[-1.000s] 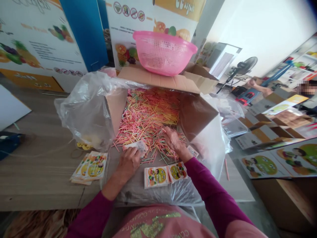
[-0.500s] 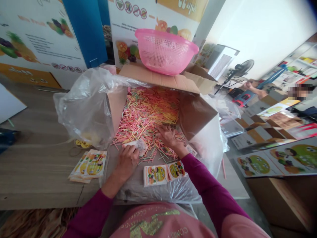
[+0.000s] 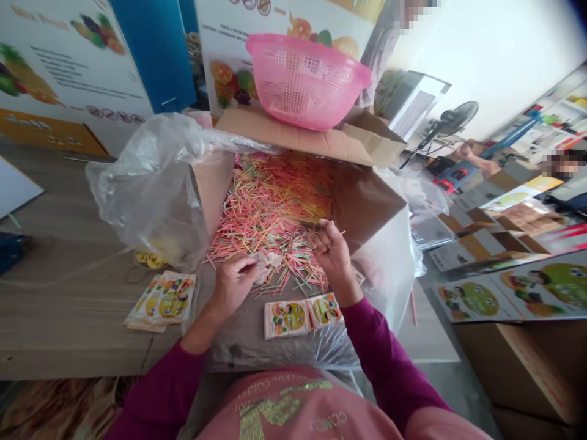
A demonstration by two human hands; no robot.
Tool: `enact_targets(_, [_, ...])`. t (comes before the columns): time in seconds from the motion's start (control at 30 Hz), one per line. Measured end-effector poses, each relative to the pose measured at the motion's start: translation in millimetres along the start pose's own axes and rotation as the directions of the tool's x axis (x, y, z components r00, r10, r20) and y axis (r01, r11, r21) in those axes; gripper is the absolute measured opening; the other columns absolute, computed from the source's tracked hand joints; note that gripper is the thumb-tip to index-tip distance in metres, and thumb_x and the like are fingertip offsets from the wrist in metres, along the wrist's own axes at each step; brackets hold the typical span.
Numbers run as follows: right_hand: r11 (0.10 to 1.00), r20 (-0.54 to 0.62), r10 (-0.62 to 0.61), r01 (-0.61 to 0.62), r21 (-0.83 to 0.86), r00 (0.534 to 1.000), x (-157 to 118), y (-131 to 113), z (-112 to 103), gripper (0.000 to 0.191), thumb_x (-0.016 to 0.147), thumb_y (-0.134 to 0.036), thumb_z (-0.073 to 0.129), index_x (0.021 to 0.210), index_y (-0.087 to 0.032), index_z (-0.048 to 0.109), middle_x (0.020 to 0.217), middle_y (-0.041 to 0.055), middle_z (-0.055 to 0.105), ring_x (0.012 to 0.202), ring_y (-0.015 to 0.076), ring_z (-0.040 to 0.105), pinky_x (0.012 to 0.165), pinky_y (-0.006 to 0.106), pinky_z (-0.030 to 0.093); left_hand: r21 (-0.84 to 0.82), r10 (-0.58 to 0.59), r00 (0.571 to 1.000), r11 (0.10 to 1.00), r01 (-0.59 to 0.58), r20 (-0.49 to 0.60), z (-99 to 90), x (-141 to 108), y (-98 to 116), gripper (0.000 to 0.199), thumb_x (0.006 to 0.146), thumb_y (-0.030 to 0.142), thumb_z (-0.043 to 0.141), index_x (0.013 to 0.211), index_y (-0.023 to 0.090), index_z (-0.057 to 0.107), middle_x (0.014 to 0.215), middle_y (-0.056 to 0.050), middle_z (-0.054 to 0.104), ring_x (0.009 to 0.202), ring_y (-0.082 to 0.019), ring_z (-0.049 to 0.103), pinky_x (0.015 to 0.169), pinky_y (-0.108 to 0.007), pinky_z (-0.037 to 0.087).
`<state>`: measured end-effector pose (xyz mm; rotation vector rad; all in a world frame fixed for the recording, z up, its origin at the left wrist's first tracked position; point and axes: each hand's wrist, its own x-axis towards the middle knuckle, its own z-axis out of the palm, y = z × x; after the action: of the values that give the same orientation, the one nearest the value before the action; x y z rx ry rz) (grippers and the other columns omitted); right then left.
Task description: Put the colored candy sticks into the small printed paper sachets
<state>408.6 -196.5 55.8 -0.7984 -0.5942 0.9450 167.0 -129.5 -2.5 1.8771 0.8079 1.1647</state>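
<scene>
My left hand (image 3: pixel 233 282) has its fingers (image 3: pixel 244 264) pressed together, seemingly pinching a crumpled paper slip (image 3: pixel 265 261) at the edge of the sticks. My right hand (image 3: pixel 333 255) is raised, its fingers (image 3: pixel 326 235) curled inward; I cannot tell whether they hold a stick. The heap of pink, yellow and green sticks (image 3: pixel 275 208) lies at 12 o'clock from my hands, inside a cardboard box (image 3: pixel 367 208) lined with a clear plastic bag (image 3: pixel 156 195). Two stacks of printed packets (image 3: pixel 287 319) sit on the plastic at 6 o'clock, more packets (image 3: pixel 160 299) on the wooden worktop (image 3: pixel 68 318) at 9 o'clock, and a pink plastic colander (image 3: pixel 307 82) on the box flap at 12 o'clock.
</scene>
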Motion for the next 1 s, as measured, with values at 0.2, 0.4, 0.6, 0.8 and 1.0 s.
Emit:
enact_targets(0.2, [0.989,0.106,-0.059,0.072,-0.13,0.993,-23.7,1.1,41.2,0.053,0.094,-0.074,0.058,0.099,-0.023,0.075,0.049,-0.0059,0.049,0.062,0.0169,0.061,0.071,0.033,0.056,-0.271,-0.199,0.979,0.941,0.202,0.038,25.6,-1.6,17.5,0.018,0.067,0.033,0.085,0.075,0.019,0.078,0.071,0.001,0.07,0.063,-0.013,0.061,0.061,-0.026,0.051])
enact_targets(0.4, [0.91,0.266,0.026,0.088,-0.405,0.964,-28.9,7.6,46.7,0.067,0.097,-0.079,0.042,0.098,-0.024,0.08,0.078,0.0044,0.075,0.086,0.0224,0.074,0.081,0.036,0.059,-0.378,-0.205,0.977,0.9,0.215,0.065,36.1,2.4,24.2,0.019,0.065,0.032,0.087,0.075,0.019,0.078,0.072,0.001,0.069,0.066,-0.013,0.06,0.063,-0.025,0.051])
enact_targets(0.6, [0.77,0.372,0.013,0.228,-0.596,0.928,-37.5,8.5,43.2,0.06,0.102,-0.071,0.042,0.102,-0.026,0.082,0.093,0.0043,0.08,0.099,0.023,0.074,0.099,0.038,0.056,-0.401,-0.241,0.964,0.876,0.266,0.113,42.1,-0.6,19.0,0.025,0.066,0.039,0.09,0.075,0.019,0.078,0.074,0.0,0.069,0.068,-0.014,0.061,0.065,-0.026,0.051])
enact_targets(0.8, [0.685,0.467,0.036,0.318,-0.655,0.884,-44.4,2.7,51.6,0.056,0.103,-0.067,0.044,0.119,-0.026,0.079,0.106,0.0065,0.08,0.106,0.0241,0.072,0.099,0.039,0.056,-0.471,-0.211,0.971,0.85,0.237,0.108,45.8,-1.7,10.3,0.03,0.067,0.044,0.09,0.08,0.019,0.08,0.074,-0.001,0.068,0.07,-0.015,0.06,0.065,-0.027,0.051])
enact_targets(1.0, [0.552,0.521,0.048,0.412,-0.725,0.852,-42.6,-9.7,59.4,0.064,0.105,-0.071,0.03,0.115,-0.032,0.08,0.12,0.0048,0.077,0.129,0.0229,0.063,0.118,0.044,0.044,-0.52,-0.244,0.961,0.808,0.277,0.133,48.8,1.3,9.8,0.026,0.063,0.038,0.092,0.075,0.019,0.079,0.074,-0.001,0.071,0.071,-0.016,0.063,0.065,-0.027,0.05])
